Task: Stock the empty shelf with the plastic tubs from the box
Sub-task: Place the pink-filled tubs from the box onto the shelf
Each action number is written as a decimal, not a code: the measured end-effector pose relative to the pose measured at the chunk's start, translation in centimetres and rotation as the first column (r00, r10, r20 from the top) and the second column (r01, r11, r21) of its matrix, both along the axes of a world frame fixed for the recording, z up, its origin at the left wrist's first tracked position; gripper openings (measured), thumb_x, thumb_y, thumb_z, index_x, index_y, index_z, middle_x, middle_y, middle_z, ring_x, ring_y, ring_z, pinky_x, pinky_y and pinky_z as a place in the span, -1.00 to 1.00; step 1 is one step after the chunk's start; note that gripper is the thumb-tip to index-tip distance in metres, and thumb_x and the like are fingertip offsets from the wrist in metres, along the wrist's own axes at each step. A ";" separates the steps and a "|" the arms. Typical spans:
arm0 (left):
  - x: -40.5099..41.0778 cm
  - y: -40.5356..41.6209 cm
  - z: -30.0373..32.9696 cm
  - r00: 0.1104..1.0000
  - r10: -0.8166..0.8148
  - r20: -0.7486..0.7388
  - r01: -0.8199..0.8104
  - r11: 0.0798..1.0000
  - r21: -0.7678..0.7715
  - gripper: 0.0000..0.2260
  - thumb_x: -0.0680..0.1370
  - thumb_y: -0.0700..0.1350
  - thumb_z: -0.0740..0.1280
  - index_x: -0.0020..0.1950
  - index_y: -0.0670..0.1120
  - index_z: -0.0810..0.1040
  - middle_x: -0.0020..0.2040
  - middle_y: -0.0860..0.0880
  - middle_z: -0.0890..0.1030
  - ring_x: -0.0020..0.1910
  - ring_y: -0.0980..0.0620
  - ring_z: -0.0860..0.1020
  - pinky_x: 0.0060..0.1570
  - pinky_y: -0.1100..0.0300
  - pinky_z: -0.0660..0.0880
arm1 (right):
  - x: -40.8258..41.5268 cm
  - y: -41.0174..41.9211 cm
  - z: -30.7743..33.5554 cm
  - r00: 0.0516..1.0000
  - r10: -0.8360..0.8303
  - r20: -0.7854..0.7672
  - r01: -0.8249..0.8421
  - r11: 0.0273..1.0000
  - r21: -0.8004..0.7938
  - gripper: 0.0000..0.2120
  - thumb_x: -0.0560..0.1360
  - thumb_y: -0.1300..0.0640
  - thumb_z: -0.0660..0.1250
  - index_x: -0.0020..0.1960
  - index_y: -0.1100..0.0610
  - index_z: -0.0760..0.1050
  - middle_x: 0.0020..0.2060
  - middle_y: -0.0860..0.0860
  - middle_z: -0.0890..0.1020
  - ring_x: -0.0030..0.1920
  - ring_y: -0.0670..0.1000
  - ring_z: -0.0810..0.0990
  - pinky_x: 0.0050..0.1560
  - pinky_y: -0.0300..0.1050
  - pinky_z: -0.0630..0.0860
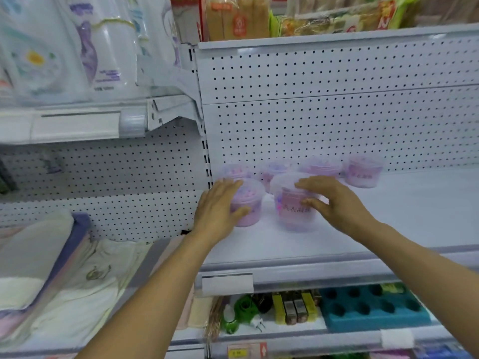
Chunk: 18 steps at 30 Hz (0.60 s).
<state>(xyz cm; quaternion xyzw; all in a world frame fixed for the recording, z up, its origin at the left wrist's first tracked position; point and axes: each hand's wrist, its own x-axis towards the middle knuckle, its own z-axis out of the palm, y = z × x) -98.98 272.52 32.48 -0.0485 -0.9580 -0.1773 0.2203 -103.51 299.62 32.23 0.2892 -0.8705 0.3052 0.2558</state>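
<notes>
Several clear plastic tubs with pink-purple contents stand on the white shelf (363, 229). My left hand (220, 206) wraps round the front left tub (250, 203), fingers over its lid and thumb on its side. With fingers on the lid and thumb on the label, my right hand (334, 200) grips the front middle tub (290, 211). Behind them stands a row of more tubs, the rightmost tub (363, 172) apart from both hands. The box is out of view.
A pegboard back panel (337, 112) rises behind the shelf. The shelf's right half is bare. Left bay holds folded bedding (39, 255) and bagged goods above. Below sit a teal foam tray (373, 307), lighters and small items. Packaged food fills the top shelf.
</notes>
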 end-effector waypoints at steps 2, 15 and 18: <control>-0.6 -0.6 -0.6 1.000 -0.019 -0.003 0.019 0.996 -0.093 -0.54 0.56 0.10 0.29 0.45 0.10 0.34 0.47 0.09 0.34 0.46 0.06 0.24 0.42 0.11 0.11 | -0.1 0.1 -1.1 1.000 -0.009 0.011 0.008 0.999 0.045 -0.66 0.47 0.09 0.41 0.24 -0.05 0.55 0.16 -0.24 0.51 0.29 -0.01 0.46 0.24 -0.05 0.43; -1.7 -0.2 -0.7 0.985 0.135 -0.106 -0.158 0.955 -0.250 -0.61 0.55 0.17 0.24 0.37 0.15 0.44 0.25 0.04 0.47 0.29 -0.01 0.35 0.18 0.11 0.24 | -3.1 -1.7 -1.5 0.994 -0.038 0.105 0.023 0.990 0.141 -0.65 0.53 0.21 0.32 0.30 0.07 0.46 0.25 -0.02 0.52 0.31 0.05 0.39 0.17 -0.08 0.40; -1.7 -0.2 -1.1 0.984 0.132 -0.123 -0.159 0.956 -0.245 -0.60 0.54 0.18 0.27 0.35 0.13 0.46 0.23 0.02 0.48 0.27 -0.03 0.37 0.17 0.08 0.24 | -2.9 -1.8 -1.2 0.992 -0.064 0.111 0.044 0.983 0.177 -0.64 0.55 0.17 0.30 0.33 0.03 0.42 0.28 -0.05 0.50 0.34 0.03 0.36 0.13 -0.08 0.41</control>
